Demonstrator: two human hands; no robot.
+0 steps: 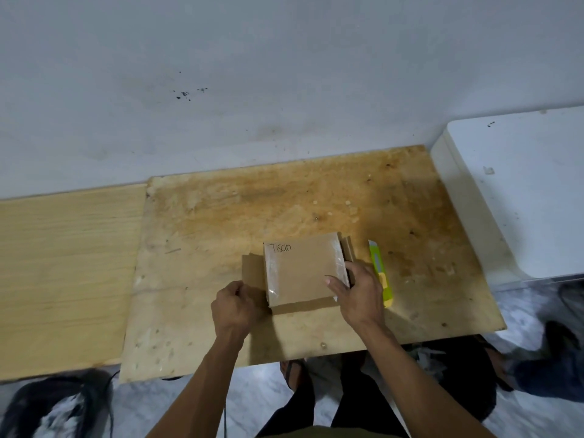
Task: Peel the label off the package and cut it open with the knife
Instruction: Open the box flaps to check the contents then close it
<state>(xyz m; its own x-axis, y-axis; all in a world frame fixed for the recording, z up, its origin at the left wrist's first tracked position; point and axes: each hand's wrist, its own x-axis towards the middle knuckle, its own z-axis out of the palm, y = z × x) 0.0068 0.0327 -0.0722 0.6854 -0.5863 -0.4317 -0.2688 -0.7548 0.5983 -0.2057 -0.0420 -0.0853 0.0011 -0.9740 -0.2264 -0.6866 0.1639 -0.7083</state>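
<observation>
Head camera first: our right thumb (328,281) lies on the top face of the package (301,271), the other right fingers wrapping over its right edge, so our right hand (358,292) clamps the box from that side. Our left hand (235,306) sits curled at the near left corner, fingertips (241,287) pinched on the brown flap there; whether they hold a label edge or only cardboard, we cannot tell from this angle. The package rests flat in the middle of the plywood board (221,222), handwriting on its top, clear tape down both side edges. The knife (380,273), green and yellow, lies untouched just right of our right hand. To peel well, we judge it best to keep the right hand pressing down as an anchor, lift with the left low and slow along the surface so the paper does not tear, and leave the knife alone until the label is off.
</observation>
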